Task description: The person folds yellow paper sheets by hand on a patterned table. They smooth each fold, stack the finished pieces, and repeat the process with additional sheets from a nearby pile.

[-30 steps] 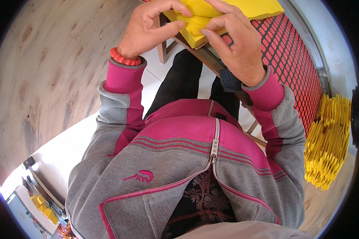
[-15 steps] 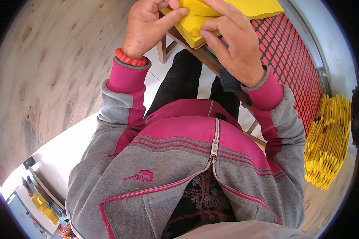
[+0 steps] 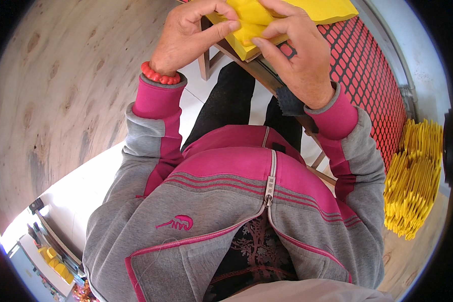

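Observation:
At the top of the view, my left hand (image 3: pixel 189 38) and my right hand (image 3: pixel 302 58) both pinch a sheet of yellow paper (image 3: pixel 250 20), partly folded, with creases running across it. The left thumb and fingers grip its left edge. My right thumb and forefinger press together at its near right side, the other fingers bent over the paper. Beneath it lies a thick stack of yellow paper (image 3: pixel 332 10), its near corner showing below the held sheet. The far part of the held sheet is cut off by the upper edge.
Under the stack is a wooden stand with a dark cloth scrap (image 3: pixel 290 102) on its edge. A red and black patterned surface (image 3: pixel 367 65) lies to the right, with a pile of folded yellow papers (image 3: pixel 412 181) beyond. A large wooden board (image 3: pixel 60 100) fills the left.
My left hand has shifted slightly left and down, its thumb still on the paper. The sheet between my hands has changed shape, with its fold standing up more. My right hand has barely moved.

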`<state>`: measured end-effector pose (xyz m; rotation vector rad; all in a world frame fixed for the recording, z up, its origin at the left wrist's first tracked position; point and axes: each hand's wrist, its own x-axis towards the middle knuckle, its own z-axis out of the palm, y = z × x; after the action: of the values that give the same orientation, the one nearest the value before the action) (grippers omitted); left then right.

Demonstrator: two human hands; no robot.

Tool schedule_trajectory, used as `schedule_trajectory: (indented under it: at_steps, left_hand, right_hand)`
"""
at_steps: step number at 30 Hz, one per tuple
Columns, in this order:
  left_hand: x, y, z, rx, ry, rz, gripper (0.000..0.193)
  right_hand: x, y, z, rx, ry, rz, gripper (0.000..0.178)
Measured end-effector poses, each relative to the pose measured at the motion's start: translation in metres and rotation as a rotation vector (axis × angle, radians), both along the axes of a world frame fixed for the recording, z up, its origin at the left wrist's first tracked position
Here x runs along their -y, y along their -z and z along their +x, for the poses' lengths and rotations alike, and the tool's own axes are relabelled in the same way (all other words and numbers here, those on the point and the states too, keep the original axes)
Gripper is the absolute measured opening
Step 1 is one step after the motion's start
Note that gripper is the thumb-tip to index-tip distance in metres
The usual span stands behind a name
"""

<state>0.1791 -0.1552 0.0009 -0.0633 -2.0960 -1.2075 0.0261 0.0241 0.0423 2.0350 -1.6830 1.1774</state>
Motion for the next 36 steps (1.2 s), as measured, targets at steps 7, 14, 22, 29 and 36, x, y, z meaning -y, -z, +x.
schedule_trajectory:
  at_steps: [7, 14, 22, 29, 36]
  left_hand:
    - [-0.008, 0.01, -0.007, -0.035, -0.06, 0.32, 0.006]
    - [0.0, 0.017, -0.005, -0.104, 0.008, 0.232, 0.01]
    - [0.006, 0.005, 0.004, -0.081, 0.044, -0.061, 0.015]
    - [0.003, 0.004, 0.002, -0.041, 0.017, -0.048, 0.022]
    - [0.001, 0.001, 0.002, -0.024, 0.009, -0.041, 0.022]
  right_hand:
    - [0.001, -0.001, 0.0, -0.049, 0.018, -0.017, 0.021]
    - [0.0, 0.001, -0.001, -0.075, -0.009, 0.019, 0.017]
    - [0.001, 0.001, 0.0, 0.002, -0.015, 0.027, 0.019]
    - [0.001, 0.001, 0.001, 0.008, 0.009, 0.013, 0.022]
    - [0.0, 0.003, -0.001, 0.008, 0.007, 0.001, 0.022]
